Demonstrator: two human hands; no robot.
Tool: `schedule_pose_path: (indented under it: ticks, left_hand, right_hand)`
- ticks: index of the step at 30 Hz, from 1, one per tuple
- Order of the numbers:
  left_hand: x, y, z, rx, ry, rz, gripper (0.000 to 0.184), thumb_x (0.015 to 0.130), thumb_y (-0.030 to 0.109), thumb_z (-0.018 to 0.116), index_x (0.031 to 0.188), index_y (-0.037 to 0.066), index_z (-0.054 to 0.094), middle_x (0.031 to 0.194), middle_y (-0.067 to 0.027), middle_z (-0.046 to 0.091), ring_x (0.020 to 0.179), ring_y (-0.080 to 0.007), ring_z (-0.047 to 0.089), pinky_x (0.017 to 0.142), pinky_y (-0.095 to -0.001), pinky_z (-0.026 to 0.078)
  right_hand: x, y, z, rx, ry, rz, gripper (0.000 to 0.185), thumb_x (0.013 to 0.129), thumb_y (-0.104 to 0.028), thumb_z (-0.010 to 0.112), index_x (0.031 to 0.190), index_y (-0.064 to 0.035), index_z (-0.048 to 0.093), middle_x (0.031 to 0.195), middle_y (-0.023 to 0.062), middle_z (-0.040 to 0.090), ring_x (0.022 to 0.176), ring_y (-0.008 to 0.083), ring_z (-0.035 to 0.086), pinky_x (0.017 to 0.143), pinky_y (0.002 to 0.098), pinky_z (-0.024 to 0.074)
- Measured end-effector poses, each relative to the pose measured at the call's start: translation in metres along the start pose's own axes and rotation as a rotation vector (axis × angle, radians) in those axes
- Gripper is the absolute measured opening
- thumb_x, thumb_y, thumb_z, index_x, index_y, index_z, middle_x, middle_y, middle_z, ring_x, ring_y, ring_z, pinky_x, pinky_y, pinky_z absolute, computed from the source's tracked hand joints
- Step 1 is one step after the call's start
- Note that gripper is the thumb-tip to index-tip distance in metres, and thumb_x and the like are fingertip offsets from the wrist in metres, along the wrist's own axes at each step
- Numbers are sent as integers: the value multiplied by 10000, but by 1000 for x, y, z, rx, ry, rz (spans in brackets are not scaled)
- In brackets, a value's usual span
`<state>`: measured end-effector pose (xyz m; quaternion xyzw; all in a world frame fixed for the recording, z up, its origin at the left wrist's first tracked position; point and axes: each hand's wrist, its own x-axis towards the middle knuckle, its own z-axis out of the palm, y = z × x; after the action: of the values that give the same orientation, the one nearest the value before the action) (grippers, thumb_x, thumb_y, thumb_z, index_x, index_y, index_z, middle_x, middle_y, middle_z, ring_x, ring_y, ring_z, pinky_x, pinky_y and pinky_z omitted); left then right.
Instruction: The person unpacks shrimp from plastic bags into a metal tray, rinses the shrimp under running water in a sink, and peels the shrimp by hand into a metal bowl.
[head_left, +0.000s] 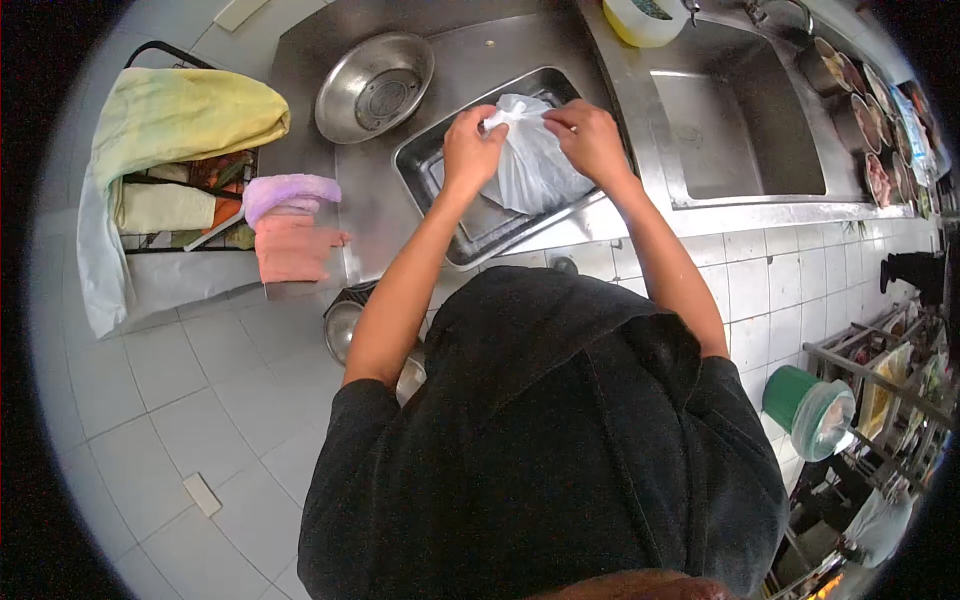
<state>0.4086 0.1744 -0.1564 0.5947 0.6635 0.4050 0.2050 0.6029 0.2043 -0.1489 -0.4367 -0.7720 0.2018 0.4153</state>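
A white plastic bag (540, 165) sits in a rectangular metal tray (470, 245) on the steel counter. My left hand (473, 150) pinches the gathered top of the bag on its left side. On the other side, my right hand (588, 140) has its fingers closed on the bag's upper edge. The bag looks full and bulges below my hands, but its contents are hidden. Just left of the tray stands a round metal bowl (340, 95) with a perforated-looking base.
A sink (740, 130) lies to the right, with a yellow container (640, 22) behind its left corner. Several metal pots (855, 122) line the far right. Pink and purple cloths (292, 250) hang at the counter's left edge near a cloth-covered crate (185, 115). A green bucket (790, 392) is lower right.
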Motion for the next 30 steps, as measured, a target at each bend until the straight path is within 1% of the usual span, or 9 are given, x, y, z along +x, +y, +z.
schedule_pose_path:
  ticks: [1,7,10,14,20,21,25,28,30]
  left_hand:
    - [3,-6,4,-41,42,-2,322,741,157,702,1031,20,668,857,-147,673,749,-261,635,731,-351,504]
    - [1,3,-6,-17,22,-104,220,746,141,681,931,25,705,798,-155,685,726,-246,664,709,-336,512]
    - [-3,20,-20,29,-37,-136,212,784,137,672,956,16,705,840,-141,703,755,-182,667,725,-303,503]
    - [-14,36,-37,16,-65,-126,185,785,112,661,930,5,701,788,-113,696,712,-154,644,685,-292,493]
    - [-14,63,-99,-378,-29,-92,156,805,33,606,914,-35,693,768,-28,656,699,-84,568,656,-216,451]
    - [-15,73,-107,-361,-93,-141,175,813,23,618,964,-41,679,829,-32,660,745,-86,584,689,-213,459]
    - [-10,68,-95,-726,-224,38,253,812,44,673,1054,-23,641,889,-29,661,809,-104,613,762,-229,482]
    - [-4,48,-88,-414,-114,94,248,789,67,705,1021,2,648,926,-51,666,831,-114,615,774,-246,487]
    - [-2,11,-66,-116,-202,-48,267,758,98,743,995,21,649,942,-70,668,863,-99,603,784,-251,483]
  right_hand:
    - [5,-4,5,35,-8,-13,161,758,-153,668,876,-58,721,806,156,649,774,336,629,716,417,498]
    - [6,-19,27,52,-95,-18,409,709,-128,740,1107,-85,656,871,156,628,735,290,616,691,378,498]
    - [4,-30,27,86,-120,-27,358,704,-126,731,1053,-73,672,910,179,588,827,348,591,738,402,484]
    - [-3,-34,39,36,-105,-83,312,701,-71,698,1012,-77,692,868,168,572,798,338,584,697,412,479]
    - [-12,-19,51,-106,-21,-22,239,717,-42,655,948,-72,707,817,158,597,743,338,612,677,406,499]
    - [-10,-23,47,-111,-51,-12,221,733,-66,639,944,-58,702,847,166,614,755,351,615,685,418,501]
    - [-4,-35,38,-197,-138,91,235,728,-107,662,949,-35,692,858,180,652,781,363,629,710,417,505]
    - [-1,-32,31,-160,-113,270,281,725,-142,692,983,-31,690,852,192,670,789,346,649,730,391,509]
    - [1,-26,22,-108,-32,346,314,724,-158,708,1011,-31,688,836,191,677,780,319,663,734,367,511]
